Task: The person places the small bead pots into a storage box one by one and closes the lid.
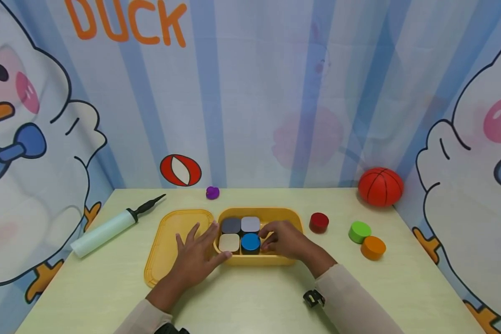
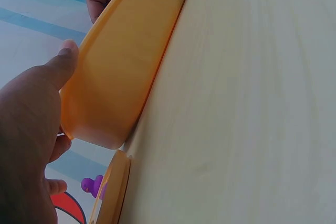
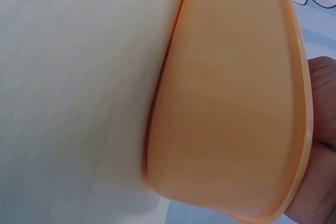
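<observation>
A yellow plastic box (image 1: pixel 260 261) sits mid-table, holding a dark grey square block (image 1: pixel 231 225), a light grey one (image 1: pixel 250 224), a cream one (image 1: pixel 229 242) and a blue-topped round block (image 1: pixel 250 241). My left hand (image 1: pixel 195 257) spreads its fingers at the box's left end, thumb at the front rim. My right hand (image 1: pixel 287 240) reaches over the front rim with bent fingers, fingertips right at the blue-topped block's right side. Whether they pinch anything I cannot tell. In the right wrist view, the box wall hides those fingertips.
Left of the box lies its yellow lid (image 1: pixel 160 250), partly under my left hand, with a pale green pump (image 1: pixel 104 234) farther left. Behind stands a small purple duck (image 1: pixel 212 193). Rightward are red (image 1: pixel 319 222), green (image 1: pixel 360 231) and orange (image 1: pixel 373 247) round blocks and a red ball (image 1: pixel 381 187).
</observation>
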{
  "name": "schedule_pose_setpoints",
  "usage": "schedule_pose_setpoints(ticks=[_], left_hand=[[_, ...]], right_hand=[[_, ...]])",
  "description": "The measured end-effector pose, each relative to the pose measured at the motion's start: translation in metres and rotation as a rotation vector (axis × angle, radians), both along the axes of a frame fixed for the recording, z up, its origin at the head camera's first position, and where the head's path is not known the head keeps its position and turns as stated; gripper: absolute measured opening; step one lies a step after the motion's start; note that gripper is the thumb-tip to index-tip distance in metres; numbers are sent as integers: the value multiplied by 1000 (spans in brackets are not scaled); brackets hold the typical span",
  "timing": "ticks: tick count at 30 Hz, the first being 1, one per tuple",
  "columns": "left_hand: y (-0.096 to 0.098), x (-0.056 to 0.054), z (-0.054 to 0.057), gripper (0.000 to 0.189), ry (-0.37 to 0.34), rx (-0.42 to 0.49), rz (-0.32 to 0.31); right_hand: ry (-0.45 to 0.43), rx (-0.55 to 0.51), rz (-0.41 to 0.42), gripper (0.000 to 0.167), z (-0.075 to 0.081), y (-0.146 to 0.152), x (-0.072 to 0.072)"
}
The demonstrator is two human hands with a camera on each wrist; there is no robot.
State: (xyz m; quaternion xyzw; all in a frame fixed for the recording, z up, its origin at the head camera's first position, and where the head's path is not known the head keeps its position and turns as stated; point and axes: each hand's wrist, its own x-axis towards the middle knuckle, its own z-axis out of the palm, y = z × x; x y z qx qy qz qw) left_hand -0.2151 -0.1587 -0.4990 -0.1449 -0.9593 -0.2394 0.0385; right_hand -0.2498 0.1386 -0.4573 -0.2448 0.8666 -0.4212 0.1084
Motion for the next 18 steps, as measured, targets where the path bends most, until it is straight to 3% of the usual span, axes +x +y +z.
schedule_pose_setpoints(ticks=[13,18], left_hand=[[-1,2,1,91,29,5,-2],[-1,3,1,91,30,9,-2]], right_hand=[[6,-13,-25,31,4,5,2],[48,-34,-47,31,4,13,3]])
